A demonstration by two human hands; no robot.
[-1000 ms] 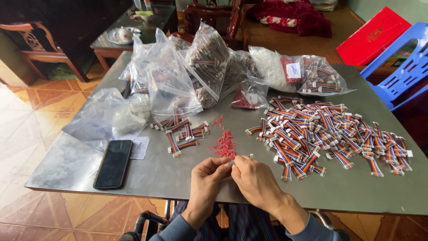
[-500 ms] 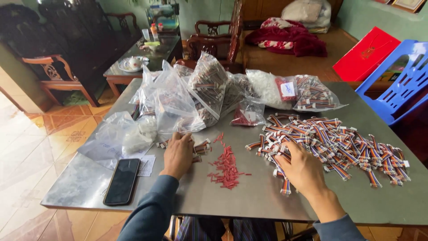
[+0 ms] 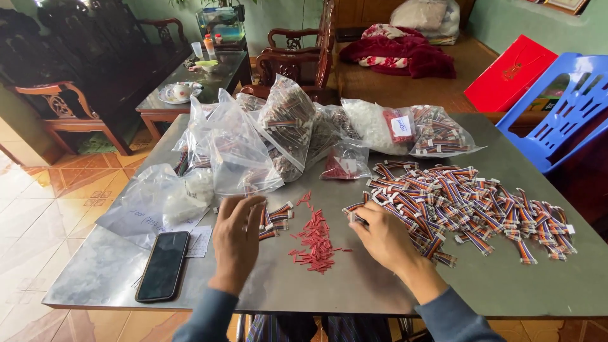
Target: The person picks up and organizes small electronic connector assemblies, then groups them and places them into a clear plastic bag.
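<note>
Both hands have stayed split apart since half a second ago, camera a bit closer now. Left hand (image 3: 236, 233) sits over the small batch of striped ribbon-cable connectors (image 3: 273, 219), fingers curled down and slightly spread, tips touching the pieces; can't tell if anything is actually pinched. Right hand (image 3: 384, 237) is at the near-left edge of the big cable pile (image 3: 465, 206), fingers bent into it, tips hidden, so grip can't be told. Red pin scatter (image 3: 315, 236) lies between the hands, untouched.

Metal table (image 3: 354, 291) also carries a black phone (image 3: 164, 265) at the left edge on a paper slip, clear plastic bags (image 3: 244, 149) of more cables behind, and a small bag of red parts (image 3: 345, 166).

Judgement: looks like picking one cable per hand. Doing it well means pulling a single piece from the pile's edge, not the middle, so wires don't tangle, and keeping wrists clear of the red pins, which would scatter easily.
</note>
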